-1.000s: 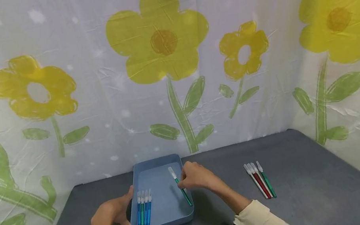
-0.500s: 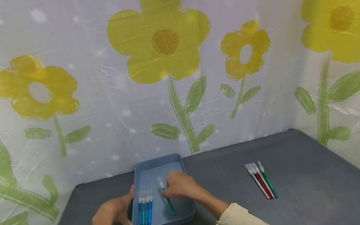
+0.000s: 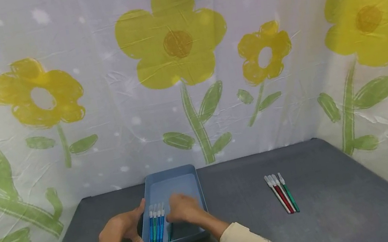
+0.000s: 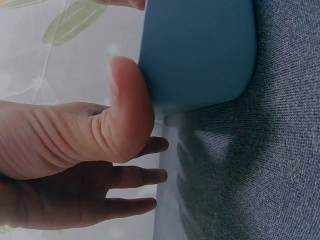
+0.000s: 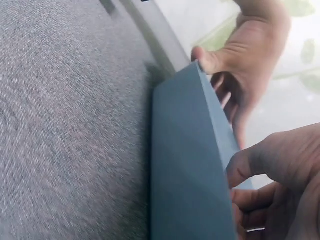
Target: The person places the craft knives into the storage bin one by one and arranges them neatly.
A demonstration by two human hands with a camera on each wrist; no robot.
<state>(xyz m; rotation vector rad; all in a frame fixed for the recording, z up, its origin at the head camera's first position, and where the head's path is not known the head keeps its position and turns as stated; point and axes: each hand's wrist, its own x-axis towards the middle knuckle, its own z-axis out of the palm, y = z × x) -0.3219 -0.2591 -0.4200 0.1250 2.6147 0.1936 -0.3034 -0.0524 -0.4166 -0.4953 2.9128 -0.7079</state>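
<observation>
My right hand (image 3: 182,206) is inside the blue tray (image 3: 182,240), its fingers pinching a green capped pen (image 3: 170,232). The hand covers most of that pen; only its lower end shows, close to the right of a row of pens (image 3: 156,227) with blue and green barrels and whitish caps. My left hand (image 3: 121,229) lies along the tray's left side. In the left wrist view, its thumb (image 4: 131,112) touches the tray's corner while the other fingers reach out fairly straight. The right wrist view has the right fingers (image 5: 255,195) down behind the tray wall.
Off to the right on the dark grey table (image 3: 243,199), several more pens (image 3: 282,194) with white, red and green barrels lie side by side. A flower-printed curtain (image 3: 106,110) stands behind the table and along both sides.
The right hand has carried the green pen leftward across the tray and lowered it beside the row of pens. The left hand has stayed at the tray's left side.
</observation>
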